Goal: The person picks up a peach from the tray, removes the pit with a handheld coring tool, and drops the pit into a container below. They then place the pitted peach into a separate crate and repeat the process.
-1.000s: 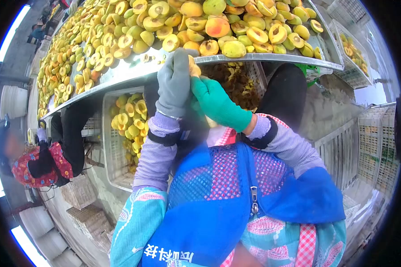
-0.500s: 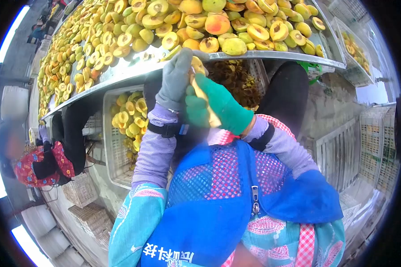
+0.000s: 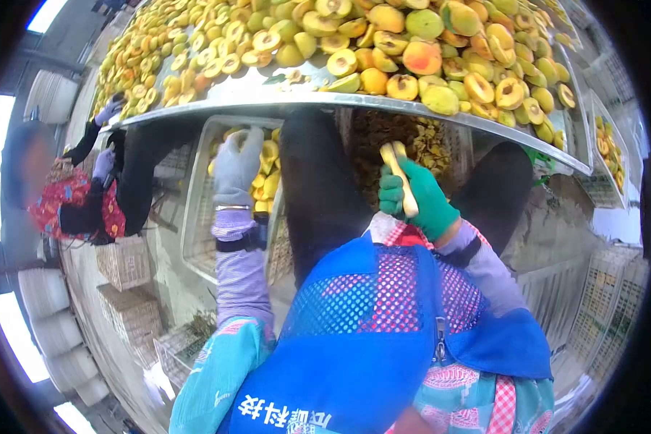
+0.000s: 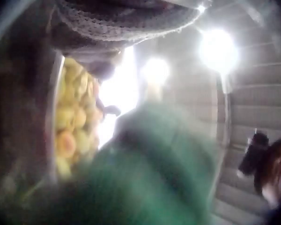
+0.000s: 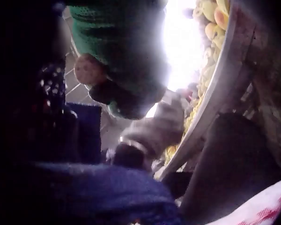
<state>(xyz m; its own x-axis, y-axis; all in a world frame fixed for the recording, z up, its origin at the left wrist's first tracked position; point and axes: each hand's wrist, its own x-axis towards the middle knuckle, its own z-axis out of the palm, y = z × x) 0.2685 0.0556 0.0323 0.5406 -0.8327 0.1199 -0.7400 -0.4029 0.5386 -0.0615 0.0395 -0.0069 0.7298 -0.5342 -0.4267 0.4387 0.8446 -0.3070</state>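
In the head view my left hand (image 3: 239, 166), in a grey glove, is over the left crate (image 3: 195, 217) of yellow fruit halves (image 3: 269, 170). Its fingers are loosely spread, with no fruit showing between them. My right hand (image 3: 423, 195), gloved in green, grips a pale, wooden-looking stick tool (image 3: 403, 181) in front of the lap. The tool's upper end points toward the table. In the left wrist view the green glove (image 4: 154, 164) is blurred. The right wrist view has the green glove (image 5: 117, 51) near the grey one (image 5: 161, 124).
A metal-edged table (image 3: 231, 101) bears a heap of halved, apricot-like fruit (image 3: 423, 58). Below it, between the knees, a crate holds brown and yellow scraps (image 3: 427, 141). Another person (image 3: 72, 195) sits at the left; stacked crates (image 3: 126, 311) stand behind. A fruit crate (image 3: 607, 163) is at the right.
The hands were together at the table edge; they have parted. The left hand has moved left and down over the crate, and the right has drawn back with the tool. The head view has shifted.
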